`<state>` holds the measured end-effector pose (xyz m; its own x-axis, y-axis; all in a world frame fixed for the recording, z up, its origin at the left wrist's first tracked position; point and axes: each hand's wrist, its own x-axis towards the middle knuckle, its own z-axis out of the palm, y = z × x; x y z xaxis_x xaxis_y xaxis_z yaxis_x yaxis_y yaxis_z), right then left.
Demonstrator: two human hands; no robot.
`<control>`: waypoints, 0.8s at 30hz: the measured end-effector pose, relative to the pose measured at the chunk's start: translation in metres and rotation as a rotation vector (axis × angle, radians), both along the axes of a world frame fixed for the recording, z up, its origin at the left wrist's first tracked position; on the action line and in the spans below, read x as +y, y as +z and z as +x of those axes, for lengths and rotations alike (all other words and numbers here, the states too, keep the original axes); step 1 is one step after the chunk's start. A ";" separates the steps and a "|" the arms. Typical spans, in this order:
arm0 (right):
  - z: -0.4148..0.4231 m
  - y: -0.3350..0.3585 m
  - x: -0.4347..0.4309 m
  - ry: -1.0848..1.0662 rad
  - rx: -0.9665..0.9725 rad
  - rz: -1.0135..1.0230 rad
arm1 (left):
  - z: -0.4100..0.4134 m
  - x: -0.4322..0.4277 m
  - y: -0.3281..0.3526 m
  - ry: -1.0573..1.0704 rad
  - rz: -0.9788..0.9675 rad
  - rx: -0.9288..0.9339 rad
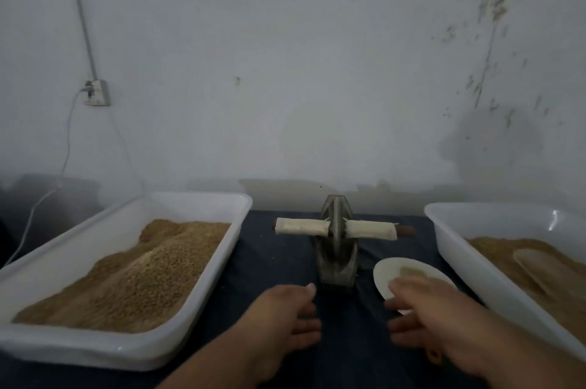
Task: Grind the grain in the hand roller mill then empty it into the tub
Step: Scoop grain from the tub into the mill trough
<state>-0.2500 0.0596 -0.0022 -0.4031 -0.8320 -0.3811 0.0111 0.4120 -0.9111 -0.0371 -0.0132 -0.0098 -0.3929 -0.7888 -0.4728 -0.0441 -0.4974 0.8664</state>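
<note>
The grey hand roller mill (pixel 336 244) stands upright in the middle of the dark cloth, with two cloth-wrapped handles sticking out left and right. A small white plate (pixel 388 274) with a little ground grain lies right of its base. My left hand (pixel 285 315) hovers open just short of the mill's foot, holding nothing. My right hand (pixel 428 312) is open too, fingers spread, covering the near part of the plate. A white tub (pixel 241 208) on the left is heaped with grain. Another white tub (pixel 450 230) on the right holds brown meal and a scoop (pixel 539 268).
The table's dark blue cloth (pixel 285 249) shows between the tubs. A wall socket (pixel 96 92) with a white cable hangs on the wall at the left. A dark object (pixel 47 198) stands behind the left tub.
</note>
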 end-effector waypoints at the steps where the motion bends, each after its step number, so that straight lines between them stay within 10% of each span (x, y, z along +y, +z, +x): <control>1: 0.007 -0.007 -0.017 -0.002 0.029 0.062 | -0.011 -0.002 0.001 0.008 0.043 0.043; 9: -0.052 -0.045 -0.033 0.168 1.182 0.186 | -0.046 -0.027 -0.009 0.133 0.131 0.167; 24: -0.145 0.101 0.078 -0.035 0.880 -0.084 | -0.060 -0.042 -0.032 0.248 0.025 0.098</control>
<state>-0.3948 0.1380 0.0991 -0.5476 -0.8248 0.1410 -0.6968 0.3562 -0.6225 -0.0975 -0.0557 -0.0418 -0.2344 -0.8553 -0.4621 0.1655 -0.5035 0.8480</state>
